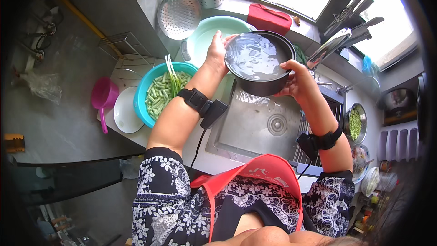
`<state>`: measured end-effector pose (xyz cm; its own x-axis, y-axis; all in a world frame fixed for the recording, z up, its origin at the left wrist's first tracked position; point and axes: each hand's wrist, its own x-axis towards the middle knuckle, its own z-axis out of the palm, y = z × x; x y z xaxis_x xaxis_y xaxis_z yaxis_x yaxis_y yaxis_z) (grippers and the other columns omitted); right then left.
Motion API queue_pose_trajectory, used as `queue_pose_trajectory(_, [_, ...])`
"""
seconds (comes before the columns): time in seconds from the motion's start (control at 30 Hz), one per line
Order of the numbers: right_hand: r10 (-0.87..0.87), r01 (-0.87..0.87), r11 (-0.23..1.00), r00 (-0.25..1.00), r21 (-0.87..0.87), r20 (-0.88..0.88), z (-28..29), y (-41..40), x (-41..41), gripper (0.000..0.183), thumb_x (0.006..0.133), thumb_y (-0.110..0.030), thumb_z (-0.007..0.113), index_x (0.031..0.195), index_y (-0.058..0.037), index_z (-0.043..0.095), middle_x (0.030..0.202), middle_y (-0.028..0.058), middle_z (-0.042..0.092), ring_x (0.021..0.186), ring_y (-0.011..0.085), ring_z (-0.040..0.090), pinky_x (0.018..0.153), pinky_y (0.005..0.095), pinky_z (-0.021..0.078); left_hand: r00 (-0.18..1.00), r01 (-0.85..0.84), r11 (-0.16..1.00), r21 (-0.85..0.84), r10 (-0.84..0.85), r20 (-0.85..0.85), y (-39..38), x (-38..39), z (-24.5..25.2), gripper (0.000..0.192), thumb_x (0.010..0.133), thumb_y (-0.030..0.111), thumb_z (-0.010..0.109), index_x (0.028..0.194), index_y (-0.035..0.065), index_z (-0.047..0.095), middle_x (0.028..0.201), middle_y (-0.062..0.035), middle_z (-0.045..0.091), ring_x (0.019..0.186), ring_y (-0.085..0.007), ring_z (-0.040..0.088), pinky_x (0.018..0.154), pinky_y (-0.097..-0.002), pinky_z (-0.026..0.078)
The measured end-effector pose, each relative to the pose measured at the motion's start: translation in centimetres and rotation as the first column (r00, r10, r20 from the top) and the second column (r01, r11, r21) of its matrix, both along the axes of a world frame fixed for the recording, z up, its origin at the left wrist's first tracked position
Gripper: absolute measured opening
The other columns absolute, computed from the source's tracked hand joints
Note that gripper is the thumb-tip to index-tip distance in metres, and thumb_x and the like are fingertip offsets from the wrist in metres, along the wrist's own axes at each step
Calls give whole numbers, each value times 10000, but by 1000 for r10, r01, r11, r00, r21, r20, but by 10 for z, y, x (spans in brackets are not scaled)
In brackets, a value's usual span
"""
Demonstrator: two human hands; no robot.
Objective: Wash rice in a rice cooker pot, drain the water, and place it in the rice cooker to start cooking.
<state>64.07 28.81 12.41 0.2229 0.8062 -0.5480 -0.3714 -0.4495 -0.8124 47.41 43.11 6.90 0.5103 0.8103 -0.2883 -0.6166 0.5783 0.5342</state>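
Between my two hands is a round dark pot point(263, 87), filled nearly to the rim with water point(252, 54) that ripples and reflects light. My left hand point(217, 53) grips its left side. My right hand point(297, 77) holds the right side, thumb at the rim and fingers below. The pot is over the far part of a stainless-steel sink point(245, 130), whose drain strainer point(277, 125) shows. Behind my left hand stands a pale green basin point(205, 39). Near my left forearm, a turquoise basin point(138, 99) holds cut green beans point(158, 97) and scallions point(172, 75).
A pink dipper point(104, 92) and white lid or plate point(127, 111) lie left. A perforated skimmer point(179, 15) and red cloth point(268, 18) are at the back. Knives point(362, 24) stand back right. Right of the sink is a metal bowl of chopped greens point(355, 124).
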Motion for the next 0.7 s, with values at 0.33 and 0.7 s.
queue_pose_trajectory(0.33, [66,-69,998,989,17,132,12,16,-3,630,662,-412,658,1034,68,490,809,205,559,631,316,606,570,428,537,998,-61,997,-57,60,-24,15,0,-4,619,933,451,167,1020,-58,509,977,-185,599,924,-310,577,881,-419,449])
queue_pose_trajectory(0.7, [-13,-12,996,960,87,281,16,22,-12,817,596,-648,652,1079,-5,510,811,133,550,645,232,595,524,337,508,998,-60,998,-13,60,-1,17,1,-4,637,927,463,137,964,-41,525,973,-192,603,933,-310,569,868,-435,457])
